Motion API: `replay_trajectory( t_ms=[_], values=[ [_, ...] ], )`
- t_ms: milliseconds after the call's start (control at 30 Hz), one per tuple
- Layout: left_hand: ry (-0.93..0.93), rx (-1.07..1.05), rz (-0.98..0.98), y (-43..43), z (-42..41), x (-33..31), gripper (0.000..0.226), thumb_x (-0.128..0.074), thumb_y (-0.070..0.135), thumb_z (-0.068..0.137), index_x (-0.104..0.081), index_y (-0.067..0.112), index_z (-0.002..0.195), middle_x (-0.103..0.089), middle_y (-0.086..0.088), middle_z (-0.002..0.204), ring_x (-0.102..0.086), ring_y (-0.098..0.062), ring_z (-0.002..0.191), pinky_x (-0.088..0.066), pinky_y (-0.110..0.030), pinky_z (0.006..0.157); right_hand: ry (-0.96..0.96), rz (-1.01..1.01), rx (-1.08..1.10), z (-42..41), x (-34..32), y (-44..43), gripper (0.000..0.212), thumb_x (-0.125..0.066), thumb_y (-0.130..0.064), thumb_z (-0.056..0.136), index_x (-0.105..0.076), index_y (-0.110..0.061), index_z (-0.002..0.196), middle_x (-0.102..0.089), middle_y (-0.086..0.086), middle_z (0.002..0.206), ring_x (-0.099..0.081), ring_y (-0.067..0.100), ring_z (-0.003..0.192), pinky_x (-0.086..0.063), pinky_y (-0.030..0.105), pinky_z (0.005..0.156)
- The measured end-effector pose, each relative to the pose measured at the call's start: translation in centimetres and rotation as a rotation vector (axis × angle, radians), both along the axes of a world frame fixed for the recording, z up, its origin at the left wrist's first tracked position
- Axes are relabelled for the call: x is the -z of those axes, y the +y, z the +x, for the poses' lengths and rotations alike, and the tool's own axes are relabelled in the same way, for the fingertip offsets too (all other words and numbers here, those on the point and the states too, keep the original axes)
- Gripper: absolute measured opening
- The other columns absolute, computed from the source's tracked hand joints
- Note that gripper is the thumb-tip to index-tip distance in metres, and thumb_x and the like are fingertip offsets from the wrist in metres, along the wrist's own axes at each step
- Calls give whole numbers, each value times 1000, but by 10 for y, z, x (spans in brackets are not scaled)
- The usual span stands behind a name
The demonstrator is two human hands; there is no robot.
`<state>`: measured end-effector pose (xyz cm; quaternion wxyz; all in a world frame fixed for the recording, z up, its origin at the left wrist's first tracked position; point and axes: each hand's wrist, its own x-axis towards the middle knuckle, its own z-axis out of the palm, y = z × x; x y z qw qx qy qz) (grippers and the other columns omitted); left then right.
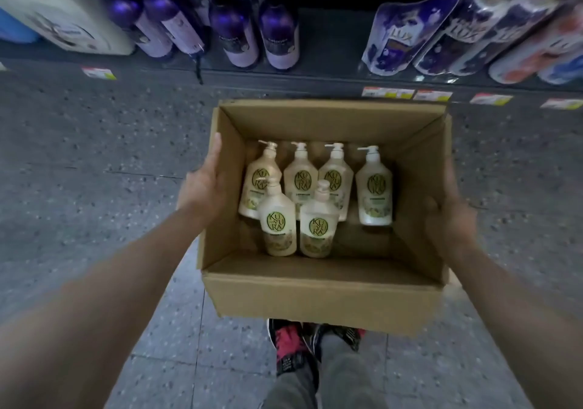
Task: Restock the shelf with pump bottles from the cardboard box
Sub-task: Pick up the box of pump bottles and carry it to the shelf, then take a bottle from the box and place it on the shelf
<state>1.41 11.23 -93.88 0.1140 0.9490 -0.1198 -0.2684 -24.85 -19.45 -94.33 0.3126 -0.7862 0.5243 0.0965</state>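
An open cardboard box (pixel 325 289) is held up in front of me, above my feet. My left hand (pixel 205 184) grips its left wall and my right hand (pixel 451 219) grips its right wall. Inside stand several cream pump bottles (pixel 280 225) with green round labels, grouped toward the left and back of the box; one bottle (pixel 375 188) stands apart at the right. The low shelf (pixel 331 58) lies straight ahead, with a bare dark gap in its middle between purple bottles and refill pouches.
Purple bottles (pixel 277 33) fill the shelf left of the gap, with a large white container (pixel 63 17) further left. Purple refill pouches (pixel 407 33) and wrapped packs lie at the right. Price tags (pixel 432 95) line the shelf edge. Grey speckled floor tiles (pixel 94 162) surround me.
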Motion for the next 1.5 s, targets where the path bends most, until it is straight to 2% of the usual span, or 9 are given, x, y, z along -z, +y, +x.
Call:
replay_trajectory(
  t_ms=[167, 700, 767, 867, 933, 1033, 1133, 1267, 1500],
  values=[
    [-50, -7, -9, -17, 20, 63, 83, -44, 11, 102, -1, 48, 162, -72, -27, 111, -67, -45, 95, -55, -55, 90, 3, 6, -7, 24, 71, -19, 83, -49, -12, 105, -1, -47, 163, -65, 27, 133, -62, 46, 116, -46, 44, 104],
    [-77, -10, 105, -65, 55, 119, 88, -49, 13, 104, 9, 50, 159, -65, -28, 125, -66, -46, 108, -52, -56, 96, 26, -34, -29, 60, 127, -55, 79, -44, -18, 108, 7, -46, 162, -62, 26, 135, -64, 45, 111, -50, 45, 91],
    [-45, 8, 133, -66, 54, 114, 93, -54, 17, 102, 13, 49, 159, -57, -28, 140, -63, -47, 114, -53, -57, 96, 17, -10, -40, 60, 129, -56, 81, -46, -20, 108, 9, -45, 162, -55, 27, 141, -61, 46, 112, -49, 45, 90],
    [-43, 14, 192, -68, 52, 105, 96, -61, 28, 98, 9, 41, 162, -23, -21, 167, -50, -48, 134, -47, -57, 106, 64, 18, -33, 63, 122, -55, 84, -51, -27, 106, 9, -42, 163, -44, 27, 146, -54, 46, 120, -44, 45, 92],
    [-116, 44, 216, -70, 47, 94, 91, -62, 33, 96, -2, 31, 165, -14, -18, 170, -38, -46, 145, -36, -57, 117, 106, -51, -75, 63, 116, -51, 84, -53, -30, 104, 4, -33, 165, -35, 26, 154, -41, 47, 133, -36, 50, 108],
    [-185, 135, 123, -77, 31, 72, 79, -62, 35, 95, -24, 17, 162, -28, -19, 165, -38, -45, 143, -32, -55, 118, 131, -189, -153, 65, 101, -39, 80, -55, -30, 100, -11, -17, 166, -23, 26, 165, -26, 47, 148, -22, 53, 120],
    [-97, 204, 10, -82, 6, 57, 68, -59, 39, 97, -34, 18, 157, -46, -16, 151, -48, -40, 133, -42, -53, 110, 90, -259, -276, 69, 82, -16, 67, -61, -30, 97, -36, -11, 157, -46, 24, 153, -45, 44, 137, -37, 51, 111],
    [37, 282, 31, -80, -17, 49, 63, -55, 41, 99, -38, 18, 155, -46, -12, 151, -51, -37, 132, -43, -48, 109, 28, 78, -218, 78, 66, 21, 41, -64, -30, 98, -62, -14, 136, -72, 10, 119, -67, 31, 110, -56, 40, 90],
    [9, 514, 238, -70, -6, 66, 76, -44, 60, 97, -26, 21, 160, -34, -13, 162, -39, -39, 142, -26, -52, 122, 161, 343, -125, 104, 95, 56, 74, -78, -41, 88, -46, -11, 148, -66, 10, 131, -62, 29, 121, -51, 32, 86]
  ],
)
